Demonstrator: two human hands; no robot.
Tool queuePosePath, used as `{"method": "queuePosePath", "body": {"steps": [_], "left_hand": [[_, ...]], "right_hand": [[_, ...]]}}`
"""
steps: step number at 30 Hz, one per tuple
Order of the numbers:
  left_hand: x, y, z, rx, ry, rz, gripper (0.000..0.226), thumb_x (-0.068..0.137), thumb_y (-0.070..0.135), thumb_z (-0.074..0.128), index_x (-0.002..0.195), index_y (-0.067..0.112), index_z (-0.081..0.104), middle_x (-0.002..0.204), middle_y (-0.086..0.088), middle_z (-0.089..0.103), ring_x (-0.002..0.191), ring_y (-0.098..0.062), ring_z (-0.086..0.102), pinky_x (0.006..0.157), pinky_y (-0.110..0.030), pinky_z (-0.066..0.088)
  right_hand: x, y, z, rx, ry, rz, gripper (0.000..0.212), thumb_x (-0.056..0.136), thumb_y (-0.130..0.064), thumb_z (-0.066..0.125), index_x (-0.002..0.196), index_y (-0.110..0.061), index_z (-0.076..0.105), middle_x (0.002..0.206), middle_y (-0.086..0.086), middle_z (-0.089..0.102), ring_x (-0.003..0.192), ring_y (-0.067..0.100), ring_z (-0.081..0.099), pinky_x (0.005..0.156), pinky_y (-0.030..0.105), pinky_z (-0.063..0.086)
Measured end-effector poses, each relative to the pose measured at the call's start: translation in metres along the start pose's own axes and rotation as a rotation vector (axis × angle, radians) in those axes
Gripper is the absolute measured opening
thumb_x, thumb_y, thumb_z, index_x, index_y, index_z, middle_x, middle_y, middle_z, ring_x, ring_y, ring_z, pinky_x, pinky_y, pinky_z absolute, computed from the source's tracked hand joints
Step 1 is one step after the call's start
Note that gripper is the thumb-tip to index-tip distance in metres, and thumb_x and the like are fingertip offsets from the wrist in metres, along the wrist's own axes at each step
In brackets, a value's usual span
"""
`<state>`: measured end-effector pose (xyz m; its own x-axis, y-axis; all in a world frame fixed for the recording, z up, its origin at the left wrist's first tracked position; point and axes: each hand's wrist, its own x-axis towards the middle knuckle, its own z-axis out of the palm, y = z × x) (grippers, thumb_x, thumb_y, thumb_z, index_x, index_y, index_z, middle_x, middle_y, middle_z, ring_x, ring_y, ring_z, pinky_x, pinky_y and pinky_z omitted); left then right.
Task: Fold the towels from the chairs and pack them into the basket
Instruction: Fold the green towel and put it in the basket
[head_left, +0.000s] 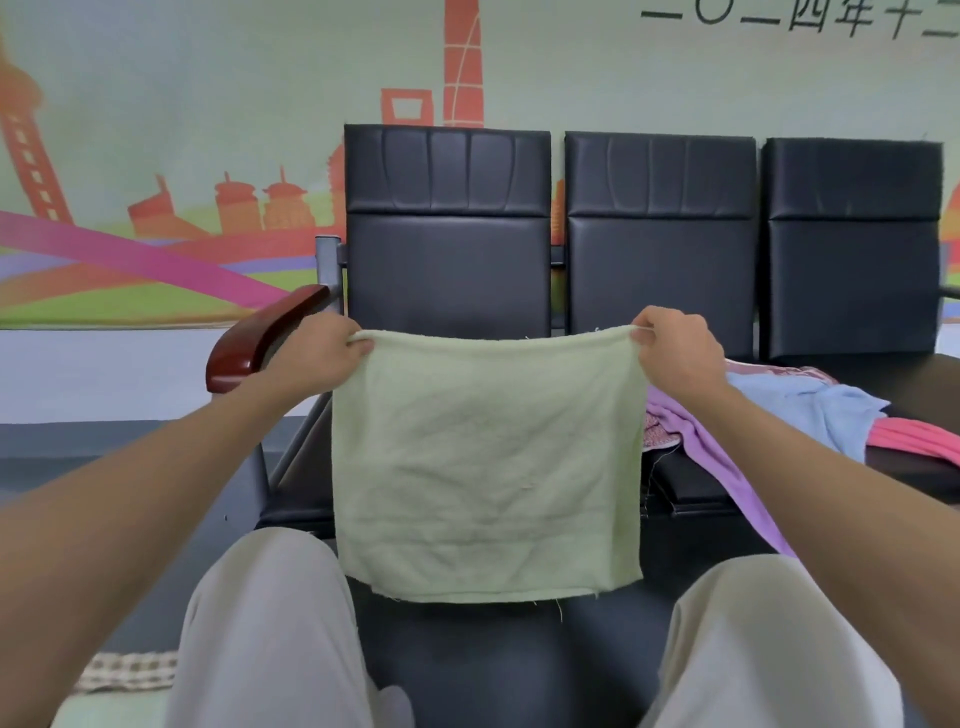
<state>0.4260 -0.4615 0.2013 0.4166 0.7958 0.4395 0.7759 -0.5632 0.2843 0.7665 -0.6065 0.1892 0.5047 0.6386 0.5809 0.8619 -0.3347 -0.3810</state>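
A pale green towel (483, 467) hangs flat and spread out in front of the black chairs (447, 228). My left hand (317, 353) pinches its top left corner and my right hand (675, 348) pinches its top right corner, so the top edge is stretched between them. Its lower edge dangles between my knees. On the chair seats to the right lies a heap of other towels: a purple one (701, 441), a light blue one (815, 410) and a pink one (914, 441). A woven basket rim (124, 670) shows at the bottom left, with a pale green cloth inside it.
A row of three black padded chairs stands against a painted wall. A dark red wooden armrest (260, 338) sticks out at the left end of the row, just left of my left hand. My legs in beige trousers (270, 639) fill the bottom of the view.
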Motion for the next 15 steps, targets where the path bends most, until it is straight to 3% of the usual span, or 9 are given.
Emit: {"method": "queuePosePath", "body": {"steps": [2, 5, 8, 11, 13, 15], "left_hand": [[-0.002, 0.001, 0.000, 0.090, -0.089, -0.003, 0.040, 0.099, 0.015, 0.044, 0.060, 0.005, 0.043, 0.060, -0.007, 0.042, 0.067, -0.029, 0.045, 0.057, -0.035, 0.025], [-0.009, 0.002, -0.001, 0.102, -0.170, 0.011, 0.043, 0.094, 0.010, 0.054, 0.053, 0.006, 0.040, 0.054, -0.007, 0.036, 0.056, -0.025, 0.040, 0.049, -0.031, 0.022], [-0.017, 0.001, -0.001, 0.029, -0.086, -0.009, 0.029, 0.080, 0.010, 0.076, 0.061, -0.004, 0.059, 0.048, -0.005, 0.038, 0.048, -0.007, 0.034, 0.047, -0.021, 0.023], [-0.022, 0.001, 0.003, -0.098, 0.031, -0.035, 0.026, 0.067, 0.012, 0.087, 0.061, 0.011, 0.061, 0.054, 0.006, 0.051, 0.053, -0.004, 0.044, 0.052, -0.022, 0.030], [-0.023, -0.001, 0.006, -0.144, 0.089, -0.044, 0.023, 0.066, 0.013, 0.087, 0.065, 0.014, 0.065, 0.063, 0.004, 0.059, 0.060, -0.008, 0.050, 0.062, -0.025, 0.036], [-0.023, -0.005, 0.010, -0.130, 0.100, -0.056, 0.013, 0.071, 0.017, 0.084, 0.074, 0.013, 0.072, 0.067, 0.002, 0.061, 0.062, -0.010, 0.052, 0.065, -0.027, 0.038]], "right_hand": [[-0.002, 0.003, 0.004, 0.052, -0.011, 0.037, 0.018, 0.096, -0.022, 0.052, 0.104, -0.013, 0.065, 0.097, 0.012, 0.065, 0.090, 0.033, 0.056, 0.071, 0.034, 0.041], [-0.005, 0.008, 0.011, 0.111, -0.022, 0.061, 0.014, 0.092, -0.023, 0.060, 0.094, -0.012, 0.068, 0.095, 0.012, 0.067, 0.088, 0.029, 0.056, 0.070, 0.032, 0.041], [-0.009, 0.010, 0.015, 0.115, -0.018, 0.103, 0.013, 0.094, -0.020, 0.058, 0.095, -0.011, 0.068, 0.095, 0.012, 0.068, 0.090, 0.029, 0.057, 0.072, 0.034, 0.044], [-0.013, 0.010, 0.017, 0.064, 0.003, 0.129, 0.018, 0.097, -0.018, 0.049, 0.097, -0.010, 0.065, 0.099, 0.014, 0.066, 0.094, 0.033, 0.054, 0.071, 0.035, 0.041], [-0.015, 0.007, 0.018, 0.128, -0.011, 0.166, 0.019, 0.098, -0.016, 0.045, 0.095, -0.010, 0.063, 0.098, 0.013, 0.063, 0.085, 0.029, 0.052, 0.068, 0.031, 0.041], [-0.016, 0.005, 0.022, 0.368, -0.114, 0.218, 0.018, 0.099, -0.015, 0.043, 0.093, -0.007, 0.058, 0.089, 0.012, 0.057, 0.062, 0.023, 0.061, 0.052, 0.023, 0.048]]}}
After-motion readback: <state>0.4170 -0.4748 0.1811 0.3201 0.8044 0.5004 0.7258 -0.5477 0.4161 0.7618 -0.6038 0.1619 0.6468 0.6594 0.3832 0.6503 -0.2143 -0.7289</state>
